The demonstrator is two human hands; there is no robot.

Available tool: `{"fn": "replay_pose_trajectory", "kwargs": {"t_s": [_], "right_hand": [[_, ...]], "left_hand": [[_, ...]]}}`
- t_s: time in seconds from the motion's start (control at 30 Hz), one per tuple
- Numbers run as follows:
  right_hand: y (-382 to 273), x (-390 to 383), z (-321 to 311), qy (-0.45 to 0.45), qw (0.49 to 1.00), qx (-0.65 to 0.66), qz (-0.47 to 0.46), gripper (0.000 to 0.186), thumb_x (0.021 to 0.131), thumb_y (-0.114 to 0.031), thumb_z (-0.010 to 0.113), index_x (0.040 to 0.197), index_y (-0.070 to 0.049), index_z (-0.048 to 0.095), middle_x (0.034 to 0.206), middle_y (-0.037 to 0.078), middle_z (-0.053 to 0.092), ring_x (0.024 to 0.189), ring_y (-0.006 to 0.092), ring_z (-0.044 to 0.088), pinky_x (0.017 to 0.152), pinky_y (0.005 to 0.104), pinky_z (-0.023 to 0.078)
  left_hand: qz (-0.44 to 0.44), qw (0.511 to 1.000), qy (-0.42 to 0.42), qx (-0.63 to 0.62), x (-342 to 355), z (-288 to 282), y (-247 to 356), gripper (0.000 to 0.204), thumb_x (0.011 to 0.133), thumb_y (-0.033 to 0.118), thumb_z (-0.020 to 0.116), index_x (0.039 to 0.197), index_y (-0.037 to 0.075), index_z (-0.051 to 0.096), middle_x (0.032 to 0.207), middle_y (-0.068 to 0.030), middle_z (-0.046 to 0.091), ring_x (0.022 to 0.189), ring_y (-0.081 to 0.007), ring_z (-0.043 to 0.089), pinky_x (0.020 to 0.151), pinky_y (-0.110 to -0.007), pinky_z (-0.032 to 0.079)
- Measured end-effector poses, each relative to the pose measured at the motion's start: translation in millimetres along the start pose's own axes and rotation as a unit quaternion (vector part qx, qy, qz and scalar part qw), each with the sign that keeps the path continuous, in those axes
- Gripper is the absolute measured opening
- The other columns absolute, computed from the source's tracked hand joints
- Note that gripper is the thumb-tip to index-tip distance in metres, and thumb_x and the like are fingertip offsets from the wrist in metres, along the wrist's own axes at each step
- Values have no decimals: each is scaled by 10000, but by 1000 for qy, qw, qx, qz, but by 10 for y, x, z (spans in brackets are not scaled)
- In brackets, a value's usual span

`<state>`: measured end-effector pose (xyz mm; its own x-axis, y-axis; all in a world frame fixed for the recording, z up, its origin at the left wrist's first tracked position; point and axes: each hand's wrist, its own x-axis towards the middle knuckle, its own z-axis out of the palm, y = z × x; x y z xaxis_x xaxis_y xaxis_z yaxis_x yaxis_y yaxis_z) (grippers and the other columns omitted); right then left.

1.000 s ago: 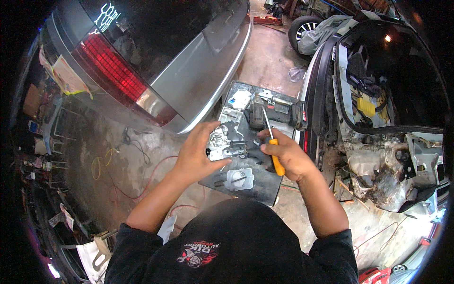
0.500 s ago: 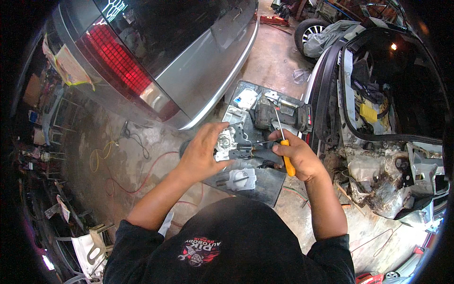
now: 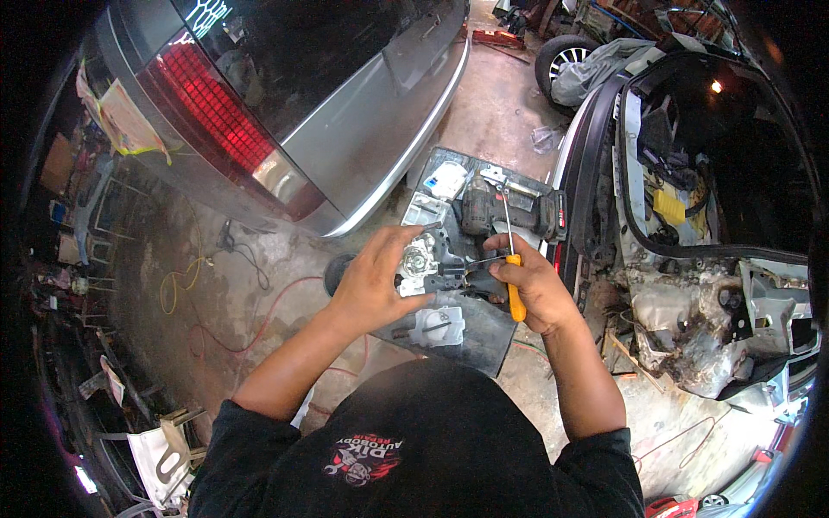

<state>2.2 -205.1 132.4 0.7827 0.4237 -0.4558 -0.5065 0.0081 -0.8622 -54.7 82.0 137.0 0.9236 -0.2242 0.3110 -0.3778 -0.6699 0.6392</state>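
In my left hand [image 3: 373, 278] is a silver and black mechanical assembly [image 3: 420, 257]. The thumb and fingers wrap around its left side, on top of a dark work board. My right hand [image 3: 542, 292] is closed around an orange-handled screwdriver [image 3: 515, 298], whose thin metal shaft points away from me. A thin dark piece runs between the right fingertips and the assembly; I cannot make out what it is. Just beyond the right hand lies a black cordless power tool [image 3: 503, 210]. A clear plastic piece [image 3: 439, 325] rests on the near part of the board [image 3: 479, 341].
A silver vehicle with a red tail light [image 3: 211, 112] stands at the far left. On the right is a stripped car body [image 3: 691, 319] with exposed metal. A red hose [image 3: 246, 341] runs across the concrete floor. Further back, a wheel [image 3: 566, 62] leans beside grey plastic sheeting.
My right hand and the screwdriver have shifted slightly left, and the screwdriver's shaft stands a little more upright. My left hand keeps its hold on the assembly.
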Motion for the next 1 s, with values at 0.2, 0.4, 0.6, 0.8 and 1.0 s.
{"fn": "replay_pose_trajectory", "kwargs": {"t_s": [0.2,0.4,0.6,0.8,1.0], "right_hand": [[24,-10,114,-17,999,29,31,356,1004,-103,737,1358,-100,700,1000,2,650,839,116,600,734,274,517],[138,-51,131,-44,989,139,35,361,972,-156,783,1309,-55,700,1038,24,661,906,165,670,821,401,634],[351,-31,2,-80,961,266,8,259,1003,-123,753,1244,-39,707,1180,101,705,1083,294,743,918,554,693],[450,-70,41,-68,960,270,22,274,985,-151,788,1229,-44,721,1119,84,698,1033,268,734,857,520,700],[398,-9,-51,-93,972,212,48,327,991,-172,791,1287,-49,723,1132,61,702,1026,207,708,818,459,686]], "left_hand": [[-31,999,2,-24,10,17,85,972,677,244,1037,1503,40,566,1317,-222,663,1243,-448,670,1074,-522,547],[0,1000,2,-10,-36,109,94,997,662,274,1042,1509,43,569,1349,-221,641,1271,-443,645,1078,-519,539],[-21,992,-45,-117,-140,84,55,1092,690,319,1054,1602,34,526,1505,-201,600,1395,-377,612,1176,-477,498],[-254,712,-77,-650,-325,197,-199,1082,752,97,1020,1685,39,475,1566,-134,602,1431,-249,601,1225,-420,475],[-300,693,-54,-653,-335,292,-55,1169,705,56,1039,1706,35,435,1542,-128,643,1397,-245,650,1214,-415,507]]}}
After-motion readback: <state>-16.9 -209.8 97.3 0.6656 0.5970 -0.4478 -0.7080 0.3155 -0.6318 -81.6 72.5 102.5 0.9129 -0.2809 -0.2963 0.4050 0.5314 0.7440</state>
